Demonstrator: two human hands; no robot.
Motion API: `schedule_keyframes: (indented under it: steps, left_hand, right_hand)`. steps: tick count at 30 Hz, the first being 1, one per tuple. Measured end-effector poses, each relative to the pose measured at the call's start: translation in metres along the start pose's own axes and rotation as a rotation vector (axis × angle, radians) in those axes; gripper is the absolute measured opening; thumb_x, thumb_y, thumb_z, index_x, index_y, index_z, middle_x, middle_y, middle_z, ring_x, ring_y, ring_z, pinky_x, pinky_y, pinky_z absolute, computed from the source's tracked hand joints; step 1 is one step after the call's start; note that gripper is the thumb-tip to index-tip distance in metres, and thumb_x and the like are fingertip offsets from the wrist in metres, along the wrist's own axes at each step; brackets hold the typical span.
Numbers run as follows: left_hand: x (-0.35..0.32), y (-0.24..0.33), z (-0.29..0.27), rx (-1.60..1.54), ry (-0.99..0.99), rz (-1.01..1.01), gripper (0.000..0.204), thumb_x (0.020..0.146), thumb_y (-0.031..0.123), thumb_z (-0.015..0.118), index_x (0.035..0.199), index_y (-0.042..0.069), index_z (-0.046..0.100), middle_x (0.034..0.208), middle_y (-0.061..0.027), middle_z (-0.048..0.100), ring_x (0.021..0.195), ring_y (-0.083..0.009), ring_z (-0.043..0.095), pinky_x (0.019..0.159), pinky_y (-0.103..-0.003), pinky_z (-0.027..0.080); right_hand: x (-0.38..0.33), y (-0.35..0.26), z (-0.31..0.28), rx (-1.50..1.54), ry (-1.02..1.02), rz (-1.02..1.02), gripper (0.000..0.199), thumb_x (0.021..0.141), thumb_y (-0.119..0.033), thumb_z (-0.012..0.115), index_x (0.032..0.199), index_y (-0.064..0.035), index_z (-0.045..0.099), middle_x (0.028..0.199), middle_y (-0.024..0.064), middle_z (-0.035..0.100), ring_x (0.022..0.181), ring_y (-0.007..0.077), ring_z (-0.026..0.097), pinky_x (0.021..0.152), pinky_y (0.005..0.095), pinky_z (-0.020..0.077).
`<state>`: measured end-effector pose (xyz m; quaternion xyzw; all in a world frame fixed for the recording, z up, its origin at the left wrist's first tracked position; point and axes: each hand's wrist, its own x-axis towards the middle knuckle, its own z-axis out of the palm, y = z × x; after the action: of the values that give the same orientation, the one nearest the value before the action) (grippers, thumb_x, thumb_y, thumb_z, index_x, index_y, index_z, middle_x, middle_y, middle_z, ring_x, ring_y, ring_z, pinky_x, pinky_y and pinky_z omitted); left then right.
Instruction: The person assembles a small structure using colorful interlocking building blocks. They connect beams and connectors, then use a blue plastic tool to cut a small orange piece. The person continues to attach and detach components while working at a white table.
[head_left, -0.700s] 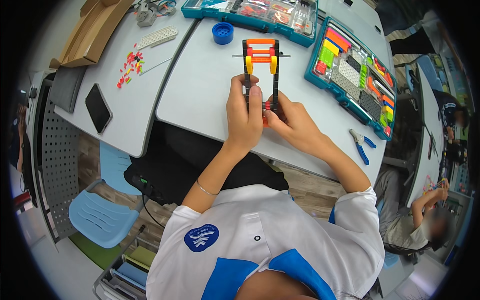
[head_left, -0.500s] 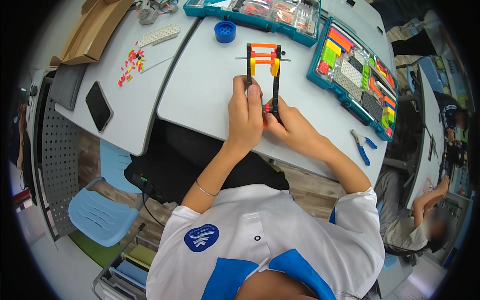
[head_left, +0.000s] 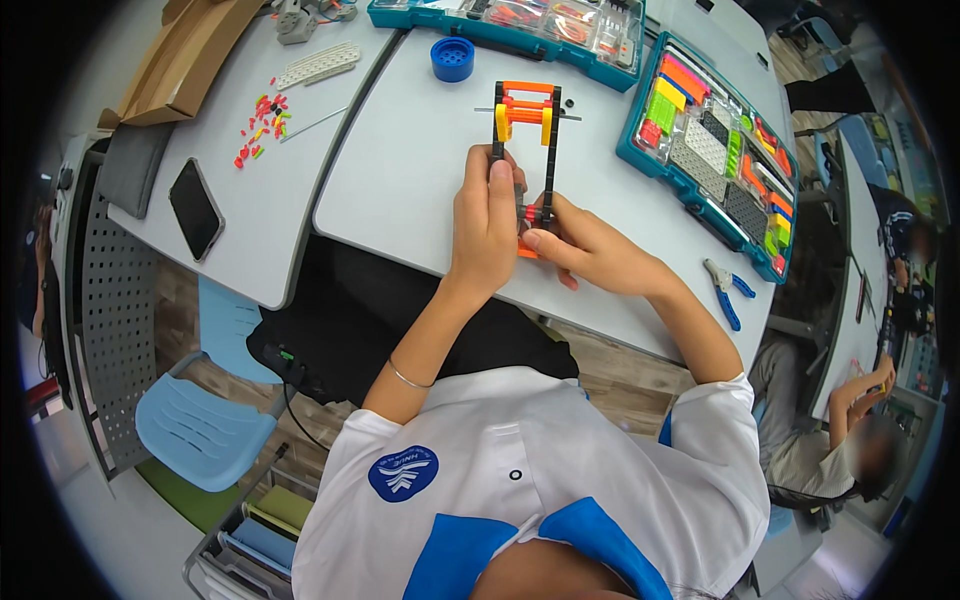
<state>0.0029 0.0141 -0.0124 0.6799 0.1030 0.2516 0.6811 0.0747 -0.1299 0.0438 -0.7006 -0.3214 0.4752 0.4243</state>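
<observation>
Between my hands is a frame built of plastic construction parts (head_left: 551,165), with two long black side beams, orange crossbars and yellow pieces at its far end. A thin grey rod runs crosswise through that end. My left hand (head_left: 486,215) is closed round the left beam, its thumb lying along it. At the near right corner my right hand (head_left: 590,243) grips the frame, thumb close to a red and grey piece (head_left: 529,213) on the near cross shaft. Fingers hide part of the near end, where some orange shows underneath.
A blue wheel hub (head_left: 452,60) stands beyond the frame. Teal parts cases (head_left: 640,155) lie at the back and right, blue-handled pliers (head_left: 727,294) at the right edge. On the left table are a phone (head_left: 197,210), small coloured pegs (head_left: 262,128), a white perforated plate (head_left: 318,66) and a cardboard box (head_left: 190,65).
The far end of the frame has tilted slightly and shifted a little away from me. My right thumb has moved slightly left and down, and more of the red and grey piece shows.
</observation>
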Motion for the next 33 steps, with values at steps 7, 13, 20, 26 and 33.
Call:
schedule_keyframes:
  steps: [7,13,20,26,33]
  left_hand:
    - [-0.002,0.006,0.0,0.06,0.025,-0.028,0.032,0.107,0.031,0.029,0.101,0.004,0.046,0.083,-0.0067,0.054,0.069,-0.0098,0.052,0.064,-0.025,0.044]
    - [-0.003,0.007,-0.002,0.213,0.031,0.02,0.028,0.107,0.027,0.033,0.102,0.002,0.046,0.081,-0.0073,0.054,0.063,-0.0099,0.052,0.057,-0.026,0.045]
    - [-0.009,0.027,0.007,0.216,-0.076,-0.096,0.024,0.105,0.022,0.041,0.106,-0.001,0.044,0.074,-0.0143,0.058,0.061,-0.0258,0.064,0.058,-0.039,0.049]
    - [-0.01,0.021,0.001,0.307,-0.176,-0.106,0.034,0.103,0.031,0.047,0.105,-0.002,0.052,0.08,-0.0145,0.062,0.066,-0.0264,0.065,0.063,-0.038,0.05]
    - [0.014,0.026,-0.015,0.482,-0.031,0.276,0.028,0.095,0.021,0.062,0.116,0.004,0.067,0.099,-0.0104,0.064,0.083,-0.0172,0.059,0.068,-0.029,0.046]
  right_hand:
    - [0.003,0.001,0.0,0.046,0.031,-0.03,0.059,0.099,-0.035,0.061,0.142,-0.0022,0.038,0.077,0.0067,0.062,0.053,0.013,0.055,0.054,0.0266,0.0478]
    - [0.0,0.001,-0.02,-0.275,0.42,-0.225,0.039,0.092,-0.027,0.071,0.12,-0.0036,0.057,0.084,0.0064,0.063,0.07,0.013,0.061,0.056,0.025,0.0491]
    - [-0.004,-0.025,-0.02,-0.487,0.759,-0.596,0.027,0.084,-0.01,0.076,0.109,-0.0035,0.066,0.096,0.0063,0.063,0.079,0.0131,0.061,0.057,0.0226,0.0496]
    - [0.003,-0.009,-0.027,-0.37,0.722,-0.545,0.018,0.088,-0.006,0.071,0.104,-0.0002,0.063,0.096,0.0087,0.064,0.08,0.0136,0.065,0.063,0.0248,0.0542]
    - [0.007,-0.003,-0.026,-0.376,0.712,-0.522,0.015,0.088,-0.002,0.067,0.102,0.0005,0.064,0.093,0.0077,0.064,0.076,0.0131,0.064,0.065,0.0248,0.0539]
